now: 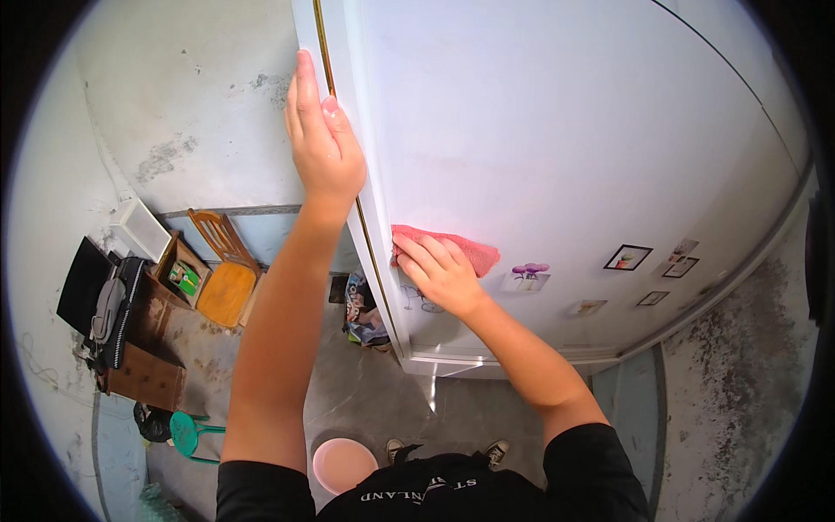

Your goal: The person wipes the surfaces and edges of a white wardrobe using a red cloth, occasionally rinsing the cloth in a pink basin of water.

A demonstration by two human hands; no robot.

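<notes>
A tall white cabinet panel (pixel 539 130) with a gold strip along its left edge stands in front of me. My left hand (pixel 323 143) lies against that edge, its fingers stretched upward and the thumb apart, holding nothing. Lower down on the panel, my right hand (pixel 439 271) presses a pink cloth (pixel 474 250) flat to the surface, with its fingers laid over the cloth's left part. To the right of the cloth is a purple flower picture (pixel 529 273). Part of a bicycle drawing (pixel 421 299) shows beneath my right hand.
A pink basin (pixel 344 464) stands on the floor by my feet. Left of the cabinet are a bag of folded things (pixel 365 313), a wooden chair (pixel 228 291), a green stool (pixel 186 432) and a desk with a black monitor (pixel 85 283). Small framed pictures (pixel 628 257) decorate the panel.
</notes>
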